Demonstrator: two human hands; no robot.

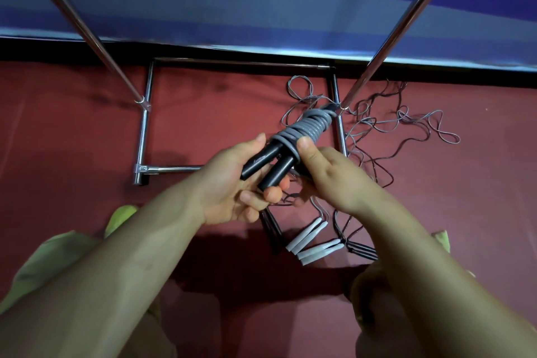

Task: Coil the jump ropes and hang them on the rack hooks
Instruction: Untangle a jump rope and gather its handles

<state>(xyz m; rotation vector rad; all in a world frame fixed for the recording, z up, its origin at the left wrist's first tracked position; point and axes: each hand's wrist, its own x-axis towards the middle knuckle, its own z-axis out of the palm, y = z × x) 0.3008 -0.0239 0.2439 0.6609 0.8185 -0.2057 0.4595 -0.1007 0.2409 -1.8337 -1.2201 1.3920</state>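
two hands, left grip and right grip, clutch one coiled rope with two black handles.

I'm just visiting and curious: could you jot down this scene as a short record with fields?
Left hand: grips two black handles
Right hand: thumb presses grey rope coil wound round the handles
Floor: red mat, loose tangled ropes, white handles
Rack: chrome rack frame, no hooks in view
Stage: coil nearly wound, not yet hung
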